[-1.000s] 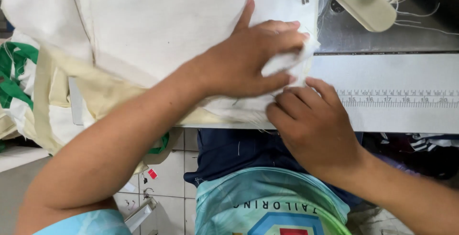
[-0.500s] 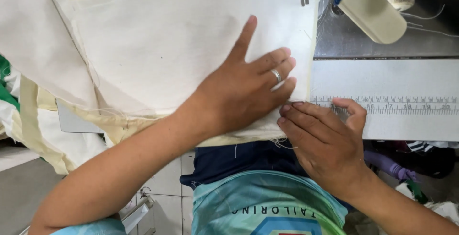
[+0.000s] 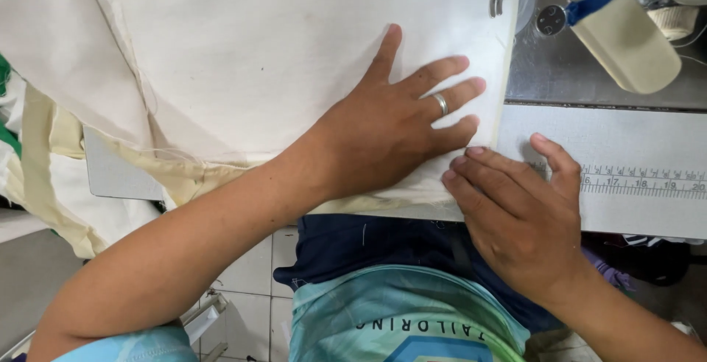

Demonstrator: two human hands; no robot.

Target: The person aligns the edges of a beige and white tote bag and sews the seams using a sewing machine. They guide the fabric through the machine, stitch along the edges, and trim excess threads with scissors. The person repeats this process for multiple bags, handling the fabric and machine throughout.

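Pressing flat with fingers spread, the left hand (image 3: 390,130) is lying on the cream-coloured woven cloth panel (image 3: 294,60), a plain ring showing on one finger. Beside it, the right hand (image 3: 515,211) is resting with its fingers (image 3: 479,174) held together at the cloth's lower right corner, fingertips touching the frayed edge; whether it is pinching the fabric I cannot tell, since the fingertips are covering that corner. The cloth is spreading across the white sewing table (image 3: 633,215), its left part hanging off the edge in loose folds and running out of the frame at the top and left. A printed measuring scale (image 3: 641,181) is running along the table, cut off at the right. Farther back, the cream-bodied sewing machine head (image 3: 626,38) is only partly showing, its needle area blurred above the grey metal plate (image 3: 589,75).
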